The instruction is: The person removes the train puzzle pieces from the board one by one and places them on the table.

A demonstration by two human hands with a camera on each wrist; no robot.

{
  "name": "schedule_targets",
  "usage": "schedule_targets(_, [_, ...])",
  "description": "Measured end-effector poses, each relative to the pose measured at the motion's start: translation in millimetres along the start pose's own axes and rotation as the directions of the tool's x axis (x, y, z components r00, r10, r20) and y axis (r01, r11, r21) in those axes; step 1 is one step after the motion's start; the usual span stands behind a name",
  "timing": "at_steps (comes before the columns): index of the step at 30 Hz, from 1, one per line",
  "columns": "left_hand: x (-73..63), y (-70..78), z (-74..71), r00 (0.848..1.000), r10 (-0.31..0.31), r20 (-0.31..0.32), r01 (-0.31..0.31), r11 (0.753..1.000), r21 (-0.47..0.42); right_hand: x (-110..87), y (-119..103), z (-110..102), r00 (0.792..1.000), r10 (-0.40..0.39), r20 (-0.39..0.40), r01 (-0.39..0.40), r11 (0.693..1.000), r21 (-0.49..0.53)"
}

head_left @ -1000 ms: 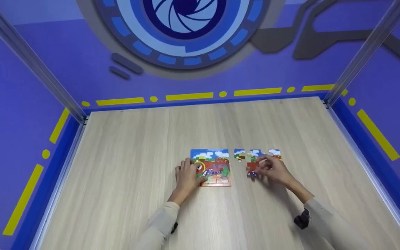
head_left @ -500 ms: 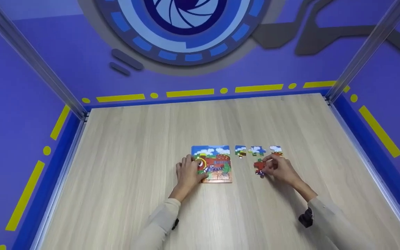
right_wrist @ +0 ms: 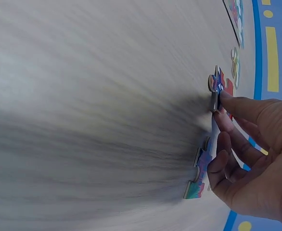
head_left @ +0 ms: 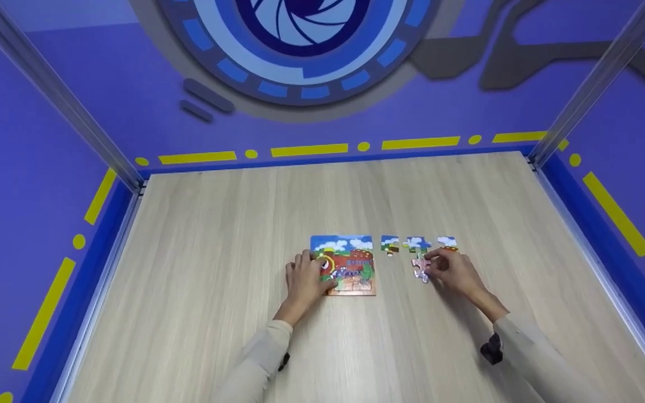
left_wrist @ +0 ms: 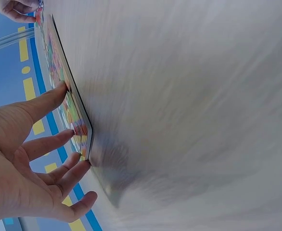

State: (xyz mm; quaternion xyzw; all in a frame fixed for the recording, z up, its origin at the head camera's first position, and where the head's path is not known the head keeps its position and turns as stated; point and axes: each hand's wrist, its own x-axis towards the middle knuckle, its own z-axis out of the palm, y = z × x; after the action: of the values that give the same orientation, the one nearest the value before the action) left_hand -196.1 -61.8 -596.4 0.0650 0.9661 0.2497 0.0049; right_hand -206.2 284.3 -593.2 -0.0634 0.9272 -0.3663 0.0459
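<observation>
A square jigsaw puzzle [head_left: 353,268] with a red train picture lies on the table. My left hand [head_left: 304,280] rests at its left side, thumb and fingertips touching the board; the left wrist view shows these fingers [left_wrist: 49,143] fairly straight along its edge. To the right, my right hand [head_left: 454,274] pinches a jigsaw piece [head_left: 420,267] between thumb and fingers, its face catching pale glare in the head view. From the right wrist, the pinched piece [right_wrist: 216,79] shows red and blue. Another piece [right_wrist: 196,175] lies on the table beneath the curled lower fingers, hidden in the head view.
Behind the right hand, a row of loose pieces lies on the table: one nearest the board [head_left: 389,243], a middle one [head_left: 416,244] and one farther right [head_left: 447,242]. Blue walls [head_left: 311,129] with yellow marks enclose the wooden table [head_left: 216,235].
My right hand has drawn the pinched jigsaw piece a little rightward, off the middle loose piece, and tilted it so its red face now shines pale. The left hand stays on the puzzle.
</observation>
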Motion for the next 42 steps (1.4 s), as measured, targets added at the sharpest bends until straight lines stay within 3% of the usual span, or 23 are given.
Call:
schedule_targets(13, [-1.1, -1.6, 1.1, 0.999, 0.006, -0.046, -0.004, 0.999, 0.035, -0.8, 1.8, 2.1, 1.000, 0.004, -0.004, -0.004, 1.000, -0.017])
schedule_targets(19, [1.8, -9.1, -0.9, 0.998, 0.015, -0.057, -0.018, 0.998, -0.055, 1.3, -0.8, 0.3, 1.000, -0.015, -0.024, 0.016, 1.000, 0.020])
schedule_targets(26, [0.9, -21.8, -2.7, 0.992, 0.048, -0.120, -0.067, 0.985, -0.160, 3.4, -8.6, 11.8, 0.996, -0.087, -0.023, 0.089, 0.994, 0.070])
schedule_targets(33, [-4.4, -30.1, -7.0, 0.999, 0.029, 0.022, -0.024, 0.976, -0.218, 7.4, -32.1, 40.0, 0.995, -0.096, 0.018, 0.092, 0.983, 0.160])
schedule_targets(42, [3.8, -33.8, -11.9, 0.993, 0.098, 0.071, -0.089, 0.989, -0.118, 37.3, -80.3, 77.2, 0.974, -0.210, 0.083, 0.189, 0.960, 0.204])
